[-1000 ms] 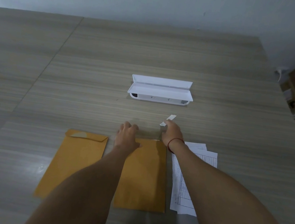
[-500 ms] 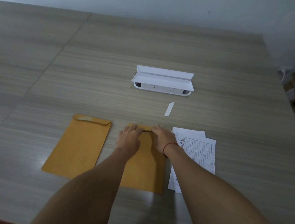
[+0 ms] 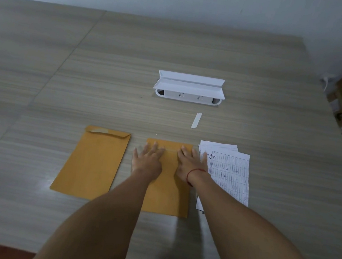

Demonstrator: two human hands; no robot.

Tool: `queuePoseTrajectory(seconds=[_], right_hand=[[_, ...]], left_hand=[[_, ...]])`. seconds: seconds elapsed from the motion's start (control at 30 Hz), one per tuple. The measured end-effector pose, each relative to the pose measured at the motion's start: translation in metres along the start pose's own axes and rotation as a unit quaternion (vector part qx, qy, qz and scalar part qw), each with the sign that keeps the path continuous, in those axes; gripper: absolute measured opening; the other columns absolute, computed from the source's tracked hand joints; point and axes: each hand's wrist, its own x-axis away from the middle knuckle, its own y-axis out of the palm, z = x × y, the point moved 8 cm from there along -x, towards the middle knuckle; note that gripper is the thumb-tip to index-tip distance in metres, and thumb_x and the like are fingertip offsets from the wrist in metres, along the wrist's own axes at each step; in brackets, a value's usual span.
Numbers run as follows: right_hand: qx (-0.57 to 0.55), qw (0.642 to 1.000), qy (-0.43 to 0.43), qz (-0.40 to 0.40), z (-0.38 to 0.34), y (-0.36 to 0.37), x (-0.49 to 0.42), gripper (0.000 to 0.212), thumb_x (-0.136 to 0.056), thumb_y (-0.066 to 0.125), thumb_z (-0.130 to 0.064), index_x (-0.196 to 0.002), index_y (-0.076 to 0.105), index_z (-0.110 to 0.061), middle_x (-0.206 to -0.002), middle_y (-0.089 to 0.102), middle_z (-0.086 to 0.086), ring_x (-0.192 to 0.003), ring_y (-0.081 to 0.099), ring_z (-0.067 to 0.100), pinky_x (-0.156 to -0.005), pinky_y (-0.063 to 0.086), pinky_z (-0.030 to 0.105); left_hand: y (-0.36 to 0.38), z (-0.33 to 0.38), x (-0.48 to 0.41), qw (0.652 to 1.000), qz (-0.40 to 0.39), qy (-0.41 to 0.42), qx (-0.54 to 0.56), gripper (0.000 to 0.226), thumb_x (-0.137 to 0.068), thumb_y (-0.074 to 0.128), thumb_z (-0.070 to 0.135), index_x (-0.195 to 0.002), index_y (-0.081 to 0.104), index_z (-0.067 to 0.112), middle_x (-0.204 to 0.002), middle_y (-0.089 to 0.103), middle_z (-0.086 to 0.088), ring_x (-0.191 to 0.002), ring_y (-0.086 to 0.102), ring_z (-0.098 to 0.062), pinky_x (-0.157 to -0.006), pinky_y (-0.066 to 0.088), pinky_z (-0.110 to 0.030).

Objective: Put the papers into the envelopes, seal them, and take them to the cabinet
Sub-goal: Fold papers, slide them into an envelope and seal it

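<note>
Here we press our left hand (image 3: 147, 162) and right hand (image 3: 189, 164), both flat with fingers spread, on the middle envelope (image 3: 166, 191), its long axis running away from us, flap end farthest. Our forearms hide its lower middle; the papers (image 3: 228, 175) beside it are illegible.

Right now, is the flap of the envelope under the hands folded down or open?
Folded down: the middle envelope has a straight top edge, both hands pressing flat there.
</note>
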Motion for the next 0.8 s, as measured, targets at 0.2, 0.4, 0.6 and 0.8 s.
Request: queuePoseTrajectory(seconds=[0.2,0.4,0.6,0.8], right_hand=[[0.016,0.999,-0.005,0.038,-0.011,-0.014,-0.004,0.071,-0.092,0.045,-0.02,-0.154,0.011,-0.013,-0.163,-0.001,-0.001,-0.151,-0.006,0.023,-0.122,-0.005,0.045],[-0.043,0.998,-0.038,0.008,-0.027,0.0,-0.009,0.077,-0.092,0.05,-0.012,-0.155,0.007,-0.019,-0.163,-0.006,-0.005,-0.151,-0.003,0.018,-0.123,0.003,0.042],[-0.042,0.999,-0.008,0.024,-0.008,-0.005,-0.006,0.075,-0.092,0.046,-0.018,-0.155,0.006,-0.017,-0.163,-0.004,-0.005,-0.151,0.0,0.018,-0.123,-0.002,0.04],[-0.16,0.984,-0.018,0.077,-0.006,-0.02,-0.013,0.058,-0.095,0.046,-0.009,-0.149,0.024,-0.01,-0.163,0.001,0.002,-0.15,0.011,0.021,-0.118,0.026,0.038]], left_hand=[[-0.008,-0.014,-0.004,0.999,0.038,-0.015,-0.007,0.059,-0.102,0.033,0.026,-0.154,0.006,0.018,-0.163,0.0,0.002,-0.151,-0.004,-0.017,-0.122,0.003,-0.045],[-0.001,-0.004,-0.004,0.998,0.03,0.036,0.036,0.065,-0.097,0.036,0.006,-0.153,0.012,0.028,-0.163,0.001,0.007,-0.151,0.002,-0.016,-0.121,0.01,-0.046],[-0.004,-0.021,-0.006,0.999,0.031,-0.012,0.031,0.055,-0.102,0.032,0.03,-0.153,0.012,0.024,-0.163,0.003,0.007,-0.151,0.004,-0.016,-0.12,0.009,-0.048],[-0.022,-0.021,-0.004,0.991,0.095,0.024,0.091,0.056,-0.1,0.041,0.025,-0.151,0.023,0.014,-0.161,0.019,-0.002,-0.149,0.016,-0.017,-0.12,0.022,-0.035]])
